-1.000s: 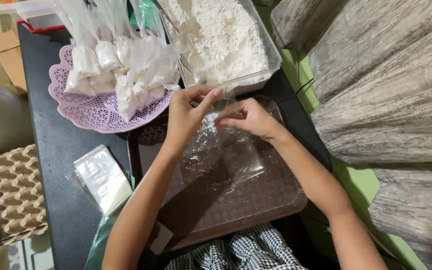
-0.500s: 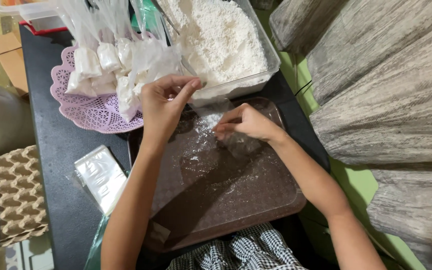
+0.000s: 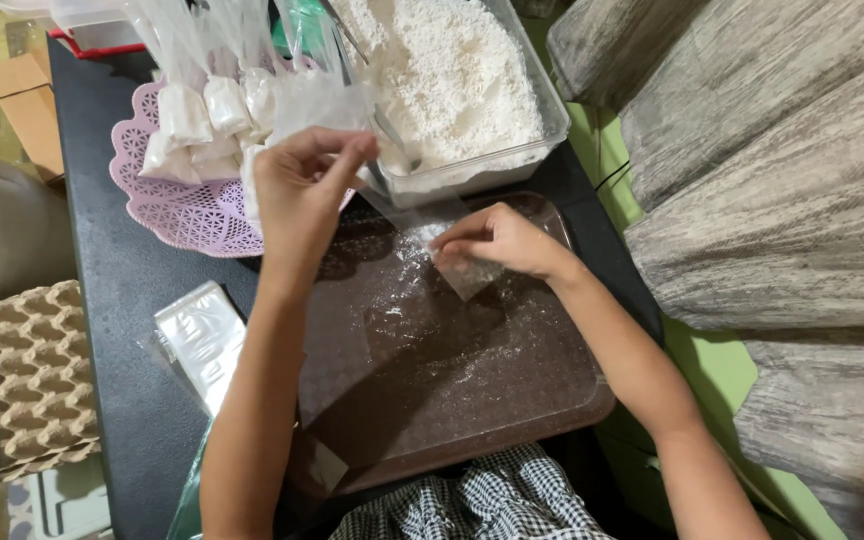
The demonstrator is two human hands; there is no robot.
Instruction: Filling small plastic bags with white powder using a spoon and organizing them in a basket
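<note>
Bag [image 3: 452,262] now apparently between parted hands [image 3: 402,215]

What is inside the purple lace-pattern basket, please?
The purple basket holds small clear bags of white powder, piled at its far side. The left hand covers its right part, so anything there is hidden.

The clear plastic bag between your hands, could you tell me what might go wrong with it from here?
The clear plastic bag is thin and stretched between the left hand and right hand, so it may slip or tear. The left hand hovers beside the filled packets in the pink basket and could knock them. Powder already dusts the brown tray; more may scatter.
</note>
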